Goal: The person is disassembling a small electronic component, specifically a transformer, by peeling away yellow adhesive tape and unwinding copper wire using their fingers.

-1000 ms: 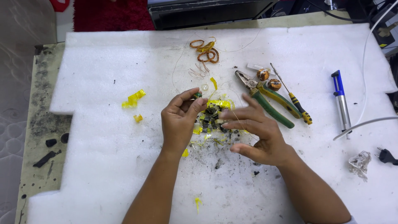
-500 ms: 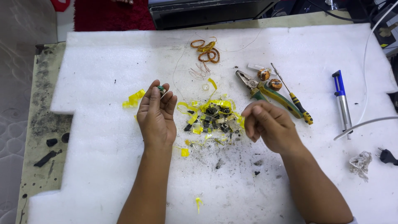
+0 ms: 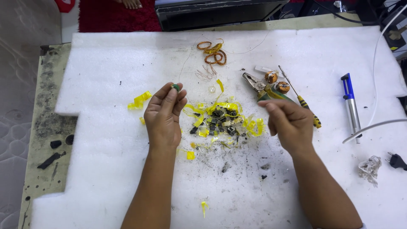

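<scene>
My left hand pinches a small green ring-shaped part at its fingertips, left of a heap of yellow tape strips and dark metal bits. A very thin wire seems to run between the two hands. My right hand hovers right of the heap with its fingertips pinched together; what they hold is too fine to make out. Both hands are over a white foam sheet.
Copper wire coils lie at the back. Green-handled pliers, two small wound coils, a yellow-handled screwdriver and a blue desoldering pump lie to the right. Loose yellow tape sits left. A plug lies far right.
Both hands lifted out of the heap and drew apart. The left hand now holds the green part up to the left; the right hand has moved right.
</scene>
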